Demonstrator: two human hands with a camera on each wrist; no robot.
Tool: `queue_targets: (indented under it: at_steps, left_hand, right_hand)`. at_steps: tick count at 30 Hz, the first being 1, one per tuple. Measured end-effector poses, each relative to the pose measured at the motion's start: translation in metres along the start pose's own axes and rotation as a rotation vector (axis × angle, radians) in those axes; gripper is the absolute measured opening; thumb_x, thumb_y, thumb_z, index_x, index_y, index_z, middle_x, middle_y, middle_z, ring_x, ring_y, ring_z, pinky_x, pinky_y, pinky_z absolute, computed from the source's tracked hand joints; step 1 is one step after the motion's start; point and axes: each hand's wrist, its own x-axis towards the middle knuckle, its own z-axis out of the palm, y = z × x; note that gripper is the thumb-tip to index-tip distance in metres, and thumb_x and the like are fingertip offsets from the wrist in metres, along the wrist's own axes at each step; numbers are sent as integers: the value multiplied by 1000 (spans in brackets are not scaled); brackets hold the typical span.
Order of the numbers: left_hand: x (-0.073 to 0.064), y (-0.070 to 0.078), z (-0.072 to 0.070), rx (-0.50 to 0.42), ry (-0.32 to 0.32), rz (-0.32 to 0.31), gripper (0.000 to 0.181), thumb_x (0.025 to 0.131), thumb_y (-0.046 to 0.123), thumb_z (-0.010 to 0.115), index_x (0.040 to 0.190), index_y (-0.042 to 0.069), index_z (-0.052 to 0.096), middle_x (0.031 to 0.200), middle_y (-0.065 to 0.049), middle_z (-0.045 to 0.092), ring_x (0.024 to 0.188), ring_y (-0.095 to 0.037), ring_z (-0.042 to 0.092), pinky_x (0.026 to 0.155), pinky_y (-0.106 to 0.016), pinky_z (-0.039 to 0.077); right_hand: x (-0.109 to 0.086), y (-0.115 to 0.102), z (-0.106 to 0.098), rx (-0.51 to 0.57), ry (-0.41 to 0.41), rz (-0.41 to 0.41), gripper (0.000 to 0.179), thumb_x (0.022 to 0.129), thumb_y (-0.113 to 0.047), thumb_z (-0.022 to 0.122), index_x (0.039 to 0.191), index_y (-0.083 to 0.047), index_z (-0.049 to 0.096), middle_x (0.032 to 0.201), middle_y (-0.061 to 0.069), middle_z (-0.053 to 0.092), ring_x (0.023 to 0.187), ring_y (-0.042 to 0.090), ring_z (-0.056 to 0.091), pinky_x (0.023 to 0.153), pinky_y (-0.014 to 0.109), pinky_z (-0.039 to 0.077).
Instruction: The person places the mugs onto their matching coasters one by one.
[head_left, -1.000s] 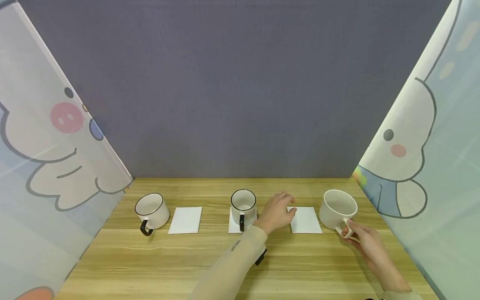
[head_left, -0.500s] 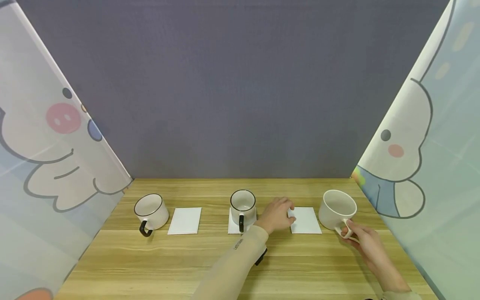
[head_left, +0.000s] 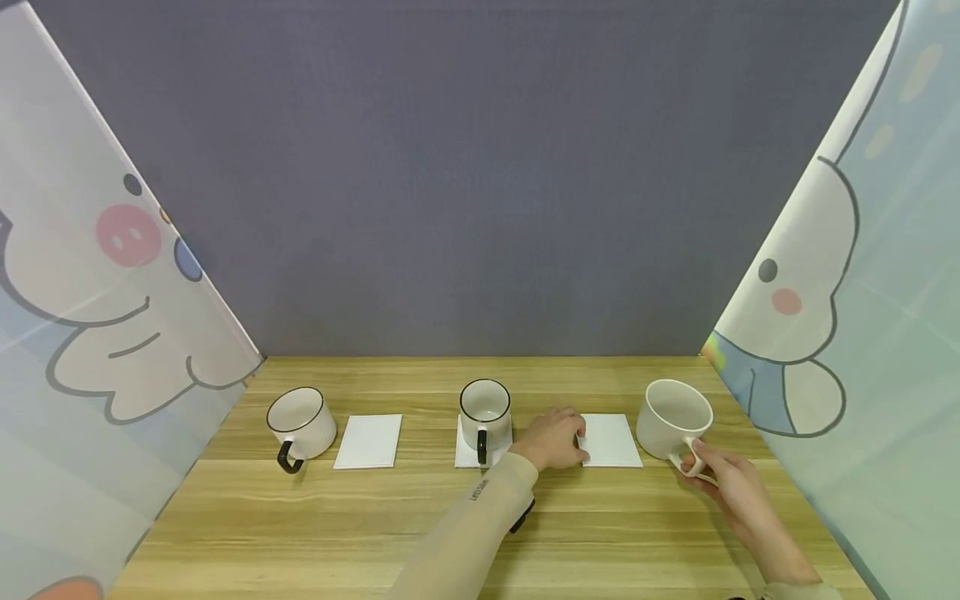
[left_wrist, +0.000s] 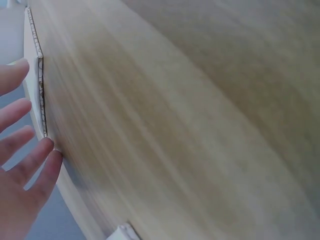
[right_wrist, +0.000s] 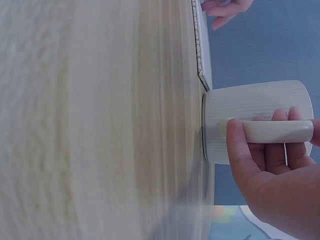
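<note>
In the head view a plain white mug (head_left: 673, 421) stands upright at the right of the table. My right hand (head_left: 727, 479) holds its handle (right_wrist: 277, 132), with the fingers curled round it in the right wrist view. My left hand (head_left: 553, 437) is at the left edge of a white square coaster (head_left: 611, 440). In the left wrist view its fingers (left_wrist: 45, 172) are spread and fairly straight beside the coaster's rim (left_wrist: 41, 95); whether they touch it I cannot tell. Another white mug (head_left: 484, 408), black-rimmed and black-handled, stands on the middle coaster (head_left: 465, 450).
At the left stands a white mug (head_left: 303, 423) with a black rim and handle, beside a white coaster (head_left: 369, 442). A black handle (head_left: 522, 515) sticks out from behind my left sleeve, the rest hidden. A grey panel (head_left: 480, 183) rises behind the wooden table (head_left: 300, 542).
My left hand has come down slightly and nearer to me, at the left edge of the right coaster. The right hand and its mug have stayed in place.
</note>
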Motion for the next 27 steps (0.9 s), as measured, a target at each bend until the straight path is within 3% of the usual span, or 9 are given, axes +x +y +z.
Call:
queue_targets:
  at_steps: [6, 20, 27]
  left_hand:
    - [1, -2, 4, 23, 1, 9, 26, 87, 44, 79, 98, 26, 66, 116, 14, 63, 110, -11, 57, 91, -30, 50]
    - [-1, -1, 3, 5, 6, -6, 26, 86, 45, 79, 98, 26, 65, 119, 14, 64, 115, -11, 56, 94, -29, 48]
    - [-2, 0, 0, -4, -1, -19, 27, 86, 45, 79, 99, 26, 66, 128, 13, 63, 121, -11, 54, 98, -29, 47]
  right_hand:
    - [-1, 0, 0, -9, 4, 2, 45, 107, -26, 54, 97, 16, 66, 84, 4, 66, 87, 13, 65, 81, 29, 60]
    - [-2, 0, -3, -16, -31, 33, 40, 109, -25, 51, 101, 10, 67, 87, 2, 66, 87, 13, 65, 81, 30, 60]
    - [0, -1, -1, 15, -35, -8, 37, 108, -17, 50, 96, 12, 69, 85, 2, 69, 85, 13, 66, 78, 31, 60]
